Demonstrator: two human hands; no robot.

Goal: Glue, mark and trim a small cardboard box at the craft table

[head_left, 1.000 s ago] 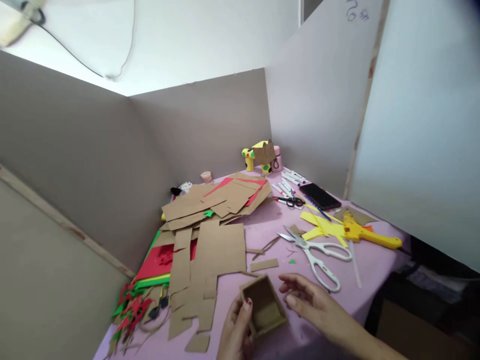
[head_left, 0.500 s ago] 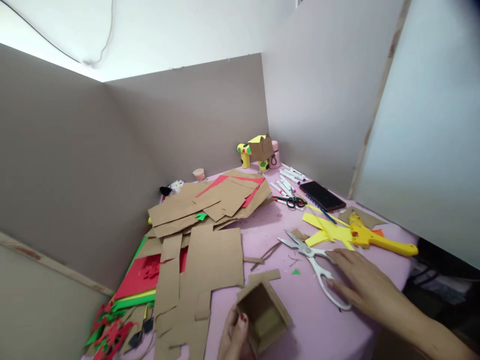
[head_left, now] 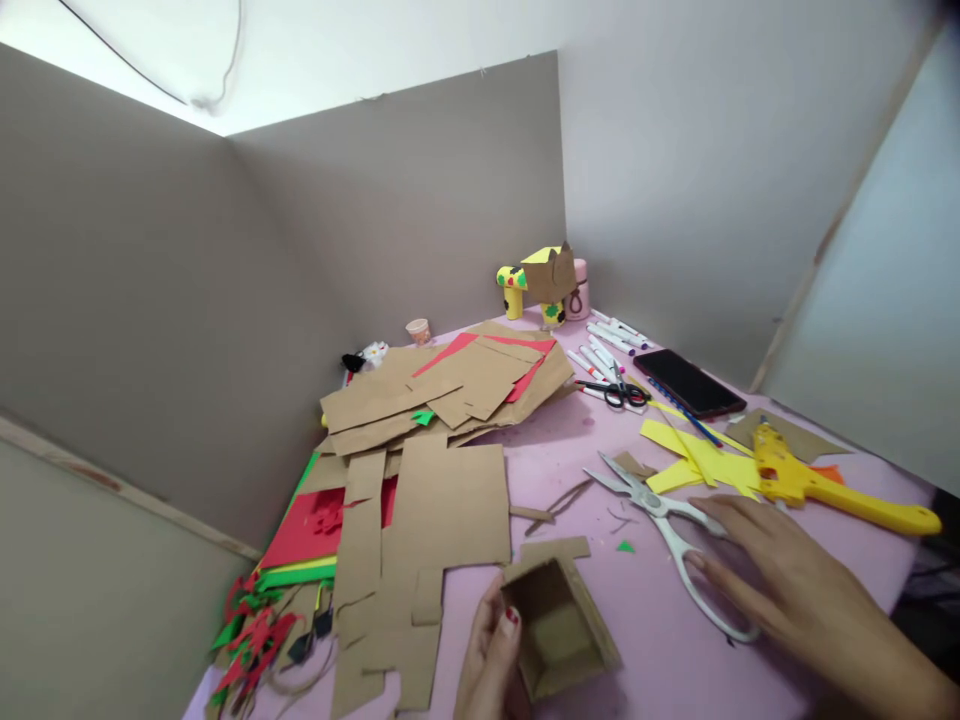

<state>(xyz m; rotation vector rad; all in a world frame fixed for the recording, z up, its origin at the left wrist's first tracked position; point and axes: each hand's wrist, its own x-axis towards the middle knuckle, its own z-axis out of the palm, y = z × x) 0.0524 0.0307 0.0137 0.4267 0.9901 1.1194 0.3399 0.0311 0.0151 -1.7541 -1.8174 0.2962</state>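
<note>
My left hand (head_left: 491, 655) holds a small open cardboard box (head_left: 562, 630) near the front of the table, thumb against its left wall and the hollow inside facing me. At the right, my right hand (head_left: 780, 570) has its thumb and fingers on the handles of white-handled scissors (head_left: 660, 505), whose blades are spread and point to the upper left. Close by lie a green paper scrap (head_left: 625, 547), thin cardboard strips (head_left: 559, 508) and yellow paper pieces (head_left: 701, 462). Behind the box is a flat cardboard strip (head_left: 556, 548).
Cardboard sheets (head_left: 457, 505) cover the left and middle of the pink table. A yellow glue gun (head_left: 825, 485), a phone (head_left: 690, 382), black scissors (head_left: 624, 394) and markers (head_left: 611, 335) lie right. A yellow cardboard figure (head_left: 544, 275) stands at the back beside a pink bottle (head_left: 578, 295).
The camera view has swung, so the table's things sit differently in frame. My left hand still holds the box, and my right hand stays at the scissors' handles.
</note>
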